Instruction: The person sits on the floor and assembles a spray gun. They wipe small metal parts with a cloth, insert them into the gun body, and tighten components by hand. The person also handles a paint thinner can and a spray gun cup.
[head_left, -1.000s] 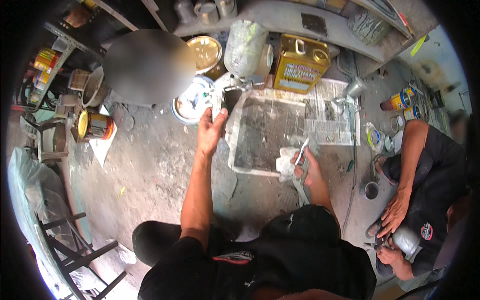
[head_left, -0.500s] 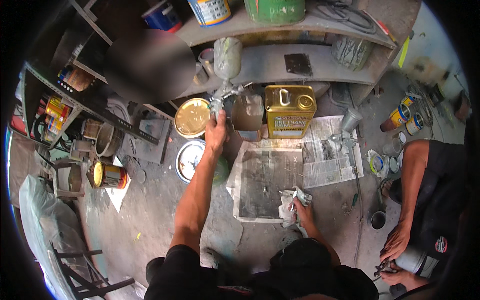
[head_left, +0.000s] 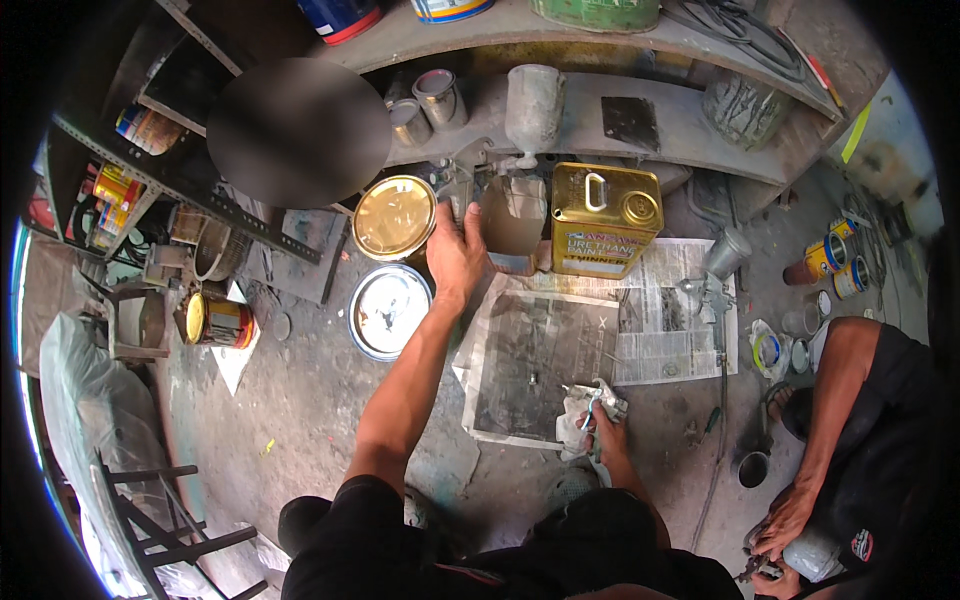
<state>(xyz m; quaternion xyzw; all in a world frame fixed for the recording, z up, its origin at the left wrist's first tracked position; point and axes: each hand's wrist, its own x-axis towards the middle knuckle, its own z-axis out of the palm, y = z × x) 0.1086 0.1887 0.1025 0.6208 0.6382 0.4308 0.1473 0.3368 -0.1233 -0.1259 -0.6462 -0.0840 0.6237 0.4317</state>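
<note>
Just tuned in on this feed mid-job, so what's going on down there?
The person's left hand holds a spray gun with a gray cup, close to a gold-topped can and a rectangular gold tin. The right hand grips a crumpled white cloth at the near right corner of a dark rectangular surface. A second spray gun rests on newspaper. Off to the right, a co-worker's hands are at a gray cup.

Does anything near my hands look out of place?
Perhaps: a small grey metal piece lies loose on the dark rectangular sheet, apart from your grey, cup-topped spray gun; the round, blue-rimmed can has an unevenly blotched white top.
</note>
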